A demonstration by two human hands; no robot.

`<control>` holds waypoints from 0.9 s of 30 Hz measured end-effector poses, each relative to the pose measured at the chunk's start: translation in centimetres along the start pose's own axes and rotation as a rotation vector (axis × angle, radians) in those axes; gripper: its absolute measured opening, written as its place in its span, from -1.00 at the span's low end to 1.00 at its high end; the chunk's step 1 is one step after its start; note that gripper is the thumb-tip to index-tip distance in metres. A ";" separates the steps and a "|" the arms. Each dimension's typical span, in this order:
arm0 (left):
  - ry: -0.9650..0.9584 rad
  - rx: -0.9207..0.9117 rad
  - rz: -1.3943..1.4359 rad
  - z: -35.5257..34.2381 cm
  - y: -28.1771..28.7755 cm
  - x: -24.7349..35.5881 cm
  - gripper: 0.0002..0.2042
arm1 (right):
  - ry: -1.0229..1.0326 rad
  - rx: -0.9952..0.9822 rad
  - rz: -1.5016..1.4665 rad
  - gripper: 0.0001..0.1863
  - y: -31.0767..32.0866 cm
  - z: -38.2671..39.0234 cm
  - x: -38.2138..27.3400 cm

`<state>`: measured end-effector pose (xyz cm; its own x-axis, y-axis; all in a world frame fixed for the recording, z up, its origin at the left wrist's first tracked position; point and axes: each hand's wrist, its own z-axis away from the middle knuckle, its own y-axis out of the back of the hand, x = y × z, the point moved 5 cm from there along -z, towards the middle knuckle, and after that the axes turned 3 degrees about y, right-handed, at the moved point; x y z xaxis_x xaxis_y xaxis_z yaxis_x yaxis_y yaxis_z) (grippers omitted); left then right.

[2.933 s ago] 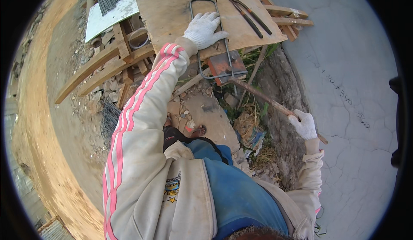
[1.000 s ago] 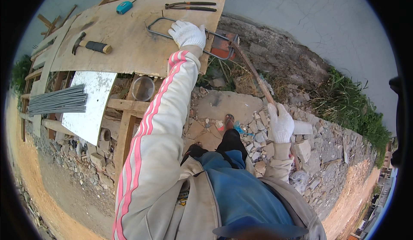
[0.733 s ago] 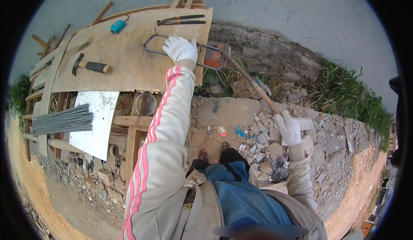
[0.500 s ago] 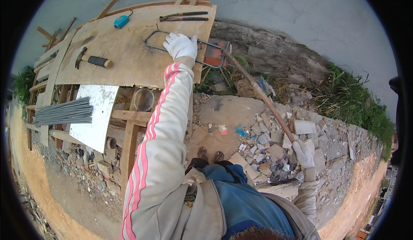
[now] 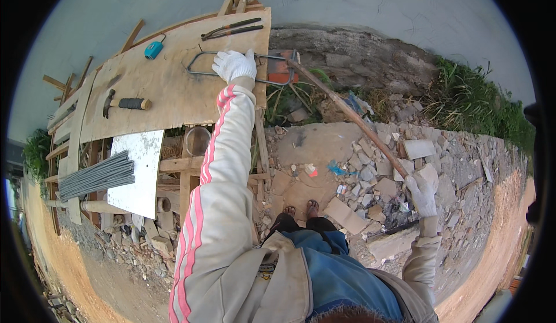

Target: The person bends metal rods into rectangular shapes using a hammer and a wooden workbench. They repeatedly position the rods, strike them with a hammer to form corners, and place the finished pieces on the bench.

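My gloved left hand (image 5: 234, 65) is curled over a rectangular bent steel bar loop (image 5: 200, 57), pressing it on a plywood board (image 5: 168, 82). The loop's right end lies in a rusty red metal bending block (image 5: 281, 61) at the board's edge. My gloved right hand (image 5: 421, 194) grips the low end of a long rusty pipe (image 5: 347, 107), which slants down from that block over the rubble. Long-handled nippers (image 5: 234, 28), a teal tool with a cord, probably a tape measure (image 5: 153, 49), and a hammer (image 5: 127, 103) with a wrapped handle lie on the board.
A bundle of grey rods (image 5: 95, 175) lies across a white panel (image 5: 145, 195) on timber framing (image 5: 188, 166), beside a clear round container (image 5: 197, 140). A grey cracked wall (image 5: 382, 1) is beyond; broken concrete (image 5: 370, 190) and weeds (image 5: 475, 108) are at right.
The view has turned, bringing the hammer and rods into sight. My right hand has shifted out to the right with the pipe end; my left hand stays on the loop.
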<state>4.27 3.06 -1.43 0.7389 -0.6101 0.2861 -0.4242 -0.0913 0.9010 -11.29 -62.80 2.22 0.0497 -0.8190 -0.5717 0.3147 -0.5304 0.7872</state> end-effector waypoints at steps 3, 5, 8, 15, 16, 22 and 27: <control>0.002 -0.017 0.008 0.0 0.2 0.1 -0.15 | -0.003 0.076 0.003 -0.54 -2.3 3.4 -3.5; -0.005 -0.025 0.001 0.1 0.3 0.2 -0.14 | -0.035 0.116 0.051 -0.56 -4.3 6.8 -6.6; 0.003 -0.046 -0.007 0.0 0.3 0.2 -0.14 | -0.099 0.211 0.101 -0.60 -9.6 13.0 -11.7; -0.002 -0.042 -0.020 0.2 0.6 0.4 -0.13 | -0.073 0.230 0.084 -0.66 -10.4 14.0 -13.4; 0.000 -0.040 -0.026 0.2 0.8 0.4 -0.13 | -0.047 0.213 0.099 -0.68 -9.7 13.6 -13.2; 0.020 -0.083 -0.011 0.1 1.0 0.4 -0.09 | -0.005 0.172 -0.012 -0.68 -8.1 11.8 -11.8; 0.045 -0.091 0.018 0.2 0.7 0.3 -0.08 | -0.030 0.123 -0.012 -0.66 -8.2 11.8 -10.2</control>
<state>4.09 2.69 -0.75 0.7553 -0.5745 0.3152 -0.3902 -0.0078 0.9207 -25.58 -52.72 4.34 0.0174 -0.8178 -0.5752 0.1962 -0.5613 0.8040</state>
